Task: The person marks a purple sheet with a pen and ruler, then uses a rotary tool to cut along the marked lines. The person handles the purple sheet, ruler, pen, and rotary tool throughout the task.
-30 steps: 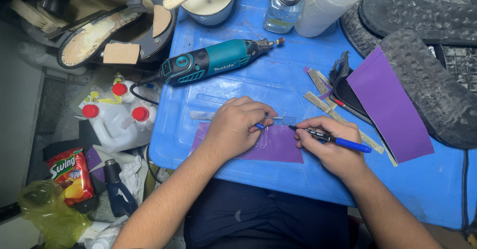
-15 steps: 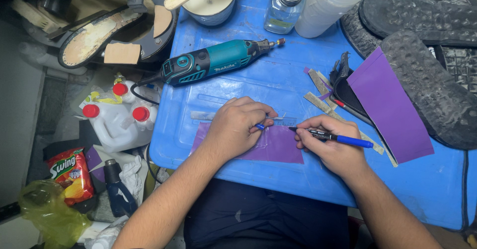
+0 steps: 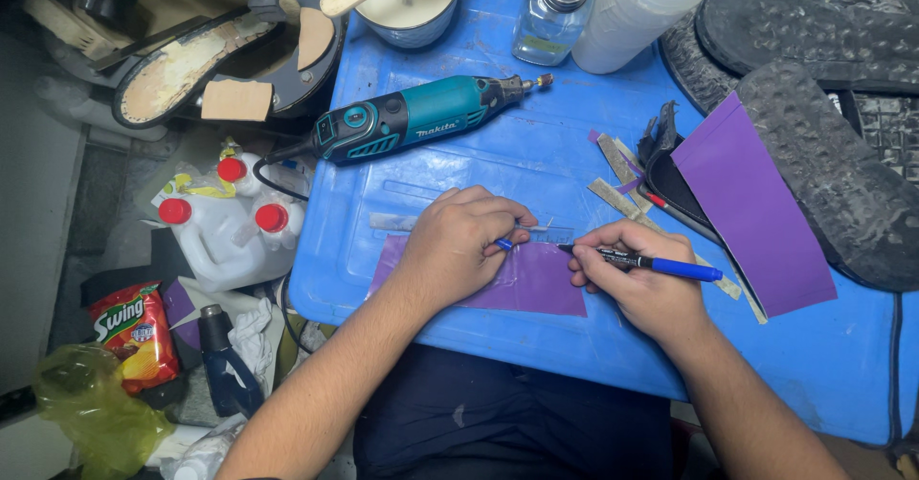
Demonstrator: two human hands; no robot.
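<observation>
Item: small flat purple sheet piece (image 3: 536, 284), lying on blue plastic worktop (image 3: 536, 155) at its near edge
Left hand (image 3: 459, 245): fingers pressed down on clear plastic ruler (image 3: 550, 234) laid over the sheet's far edge
Right hand (image 3: 637, 284): fingers pinching blue-barrelled black-tipped marker pen (image 3: 637, 262), tip at the ruler's edge
Progress, as judged: marking under way; no finished line visible, sheet uncut
Beyond: larger purple sheet (image 3: 751, 202), teal rotary tool (image 3: 421, 121), untouched

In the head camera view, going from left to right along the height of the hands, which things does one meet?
White jugs with red caps → left hand → small purple sheet → right hand holding a blue pen → large purple sheet → black shoe sole.
</observation>
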